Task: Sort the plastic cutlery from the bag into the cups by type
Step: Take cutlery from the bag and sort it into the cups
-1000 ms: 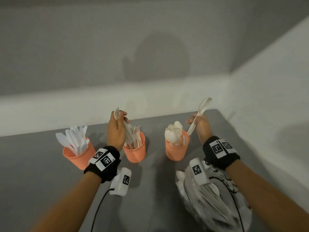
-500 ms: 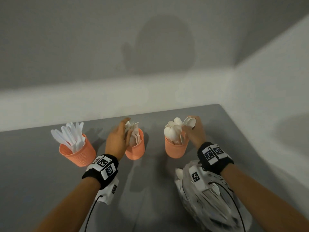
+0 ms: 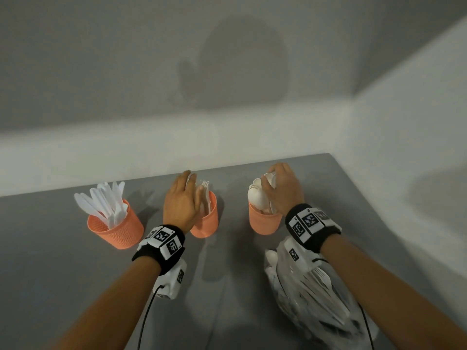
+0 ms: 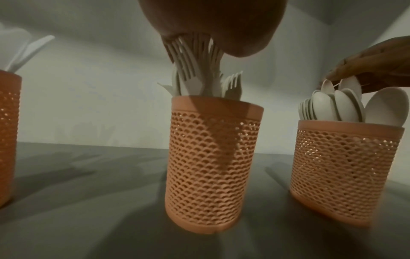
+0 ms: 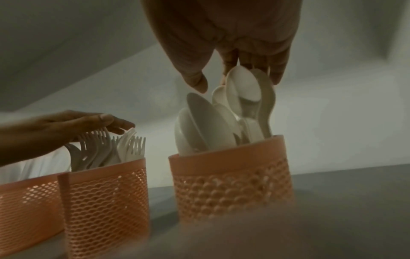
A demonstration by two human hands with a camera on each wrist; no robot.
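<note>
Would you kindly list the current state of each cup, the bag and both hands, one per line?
Left cup: upright, holds knives.
Middle cup: upright, holds forks.
Right cup: upright, holds spoons.
Bag: lying on the table, cutlery still inside.
Left hand: fingers straight, resting on the fork tips.
Right hand: fingers extended, touching the spoon bowls; grip unclear.

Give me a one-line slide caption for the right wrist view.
Right hand sets spoons into the right orange cup; left hand touches forks.
</note>
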